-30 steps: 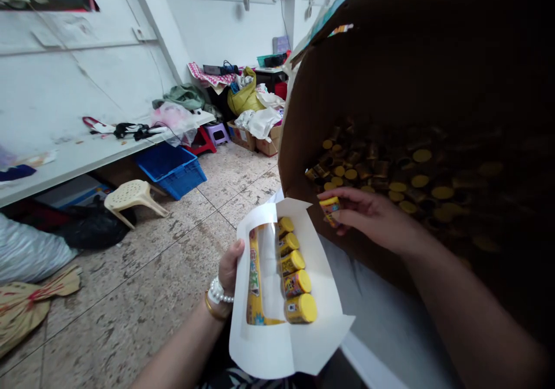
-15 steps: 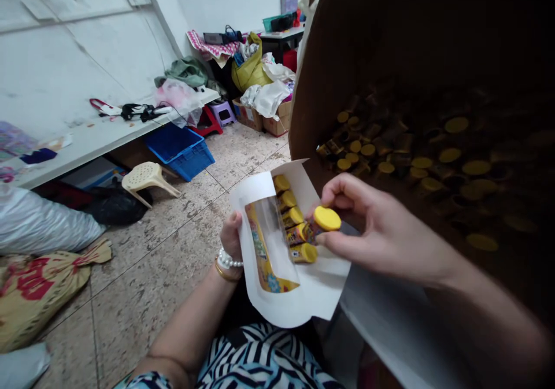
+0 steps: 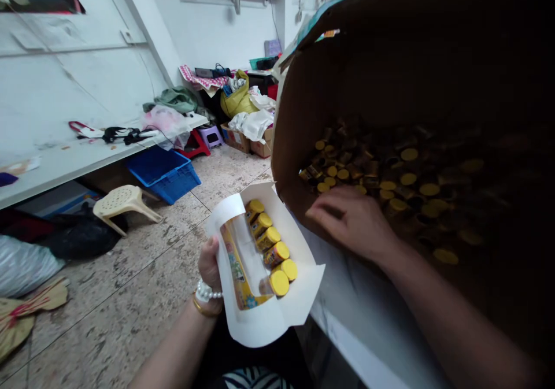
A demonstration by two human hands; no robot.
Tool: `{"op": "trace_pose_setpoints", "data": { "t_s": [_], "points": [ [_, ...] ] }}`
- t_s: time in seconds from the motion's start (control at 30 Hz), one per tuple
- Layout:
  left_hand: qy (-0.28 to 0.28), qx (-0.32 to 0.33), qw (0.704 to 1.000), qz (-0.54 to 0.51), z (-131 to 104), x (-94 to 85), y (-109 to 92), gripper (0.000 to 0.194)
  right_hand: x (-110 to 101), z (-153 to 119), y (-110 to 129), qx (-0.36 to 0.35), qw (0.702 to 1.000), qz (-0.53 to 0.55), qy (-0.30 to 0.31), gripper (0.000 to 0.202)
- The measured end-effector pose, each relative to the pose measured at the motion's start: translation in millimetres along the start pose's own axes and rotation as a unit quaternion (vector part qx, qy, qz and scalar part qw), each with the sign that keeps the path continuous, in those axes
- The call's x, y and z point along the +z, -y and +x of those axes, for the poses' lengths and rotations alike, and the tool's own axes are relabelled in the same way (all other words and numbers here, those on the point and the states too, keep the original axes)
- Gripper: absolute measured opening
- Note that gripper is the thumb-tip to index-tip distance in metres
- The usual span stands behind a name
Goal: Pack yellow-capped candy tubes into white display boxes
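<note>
My left hand (image 3: 210, 266) is clamped on the edge of the white window box (image 3: 264, 314), thumb on its left side, holding it open just in front of me. Inside I count six little yellow-capped bottles (image 3: 271, 252) lined up in one row, touching each other. The row runs from near me up and away to the left, and each bottle lies on its side with its cap pointing up and to the right, so the long axes sit across the row.

My right hand (image 3: 352, 221) is down at the lip of the big cardboard carton (image 3: 303, 88), palm down, fingers loosely curled. Can't tell whether it has a bottle in it or not. The carton is tipped toward me and packed with loose bottles (image 3: 390, 175), way too many and too dark to count.

Further out on the floor: one cream plastic stool (image 3: 119, 201), one blue crate (image 3: 163, 171), and a long white tabletop (image 3: 65, 158) on the left with odds and ends on it.
</note>
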State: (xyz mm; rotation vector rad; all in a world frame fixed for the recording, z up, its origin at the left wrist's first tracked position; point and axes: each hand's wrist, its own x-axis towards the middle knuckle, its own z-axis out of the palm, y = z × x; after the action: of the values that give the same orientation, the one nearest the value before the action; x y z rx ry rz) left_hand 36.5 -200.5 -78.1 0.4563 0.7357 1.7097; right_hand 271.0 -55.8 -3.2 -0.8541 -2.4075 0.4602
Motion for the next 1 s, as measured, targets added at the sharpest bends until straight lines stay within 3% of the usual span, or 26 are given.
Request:
{"op": "trace_pose_setpoints", "data": {
  "t_s": [0.07, 0.17, 0.27, 0.37, 0.43, 0.5, 0.57, 0.63, 0.77, 0.83, 0.9, 1.0],
  "points": [
    [-0.033, 0.059, 0.998, -0.002, 1.2, 2.3, 1.7, 0.032, 10.2, 7.8, -33.0, 0.104, 0.984, -0.140, -0.022, 0.024],
    [-0.053, 0.093, 0.994, 0.006, 2.4, 6.2, 1.6, 0.036, 30.5, 12.2, -65.0, 0.170, 0.956, -0.234, 0.048, 0.030],
    [-0.059, 0.076, 0.995, 0.007, 2.1, 8.6, -0.2, 0.037, 36.9, 11.0, -74.0, 0.152, 0.970, -0.172, 0.079, 0.023],
    [-0.063, 0.063, 0.996, 0.009, 0.7, 8.3, -1.3, 0.040, 27.6, 9.8, -77.3, 0.119, 0.983, -0.096, 0.098, 0.021],
    [-0.063, 0.061, 0.996, 0.011, -0.3, 6.3, -1.4, 0.039, 18.7, 10.1, -80.2, 0.140, 0.982, -0.087, 0.093, 0.021],
    [-0.060, 0.057, 0.996, 0.012, -0.8, 3.3, -1.3, 0.036, 9.8, 10.9, -79.9, 0.174, 0.980, -0.063, 0.068, 0.034],
    [-0.060, 0.059, 0.996, 0.015, -0.8, 0.1, -1.2, 0.032, 0.9, 11.4, -70.7, 0.187, 0.981, -0.026, 0.047, 0.046],
    [-0.062, 0.064, 0.996, 0.016, -0.6, -1.8, -1.2, 0.029, -6.4, 10.4, -48.4, 0.161, 0.985, 0.055, 0.034, 0.037],
    [-0.048, 0.051, 0.997, 0.011, -0.9, 0.9, 0.6, 0.030, -3.5, 0.6, 22.9, 0.055, 0.959, 0.279, 0.003, 0.019],
    [-0.025, 0.032, 0.999, 0.005, -1.7, 4.3, 2.6, 0.030, 8.4, -5.5, 54.1, -0.016, 0.958, 0.286, -0.004, 0.016],
    [-0.002, 0.019, 1.000, -0.010, -2.2, 6.8, 4.4, 0.029, 20.6, -8.7, 70.4, -0.095, 0.965, 0.243, 0.017, 0.016],
    [0.000, 0.023, 0.999, -0.027, -1.9, 6.9, 4.7, 0.027, 22.4, -5.4, 58.8, -0.134, 0.973, 0.187, 0.032, 0.018]
  ]
}}
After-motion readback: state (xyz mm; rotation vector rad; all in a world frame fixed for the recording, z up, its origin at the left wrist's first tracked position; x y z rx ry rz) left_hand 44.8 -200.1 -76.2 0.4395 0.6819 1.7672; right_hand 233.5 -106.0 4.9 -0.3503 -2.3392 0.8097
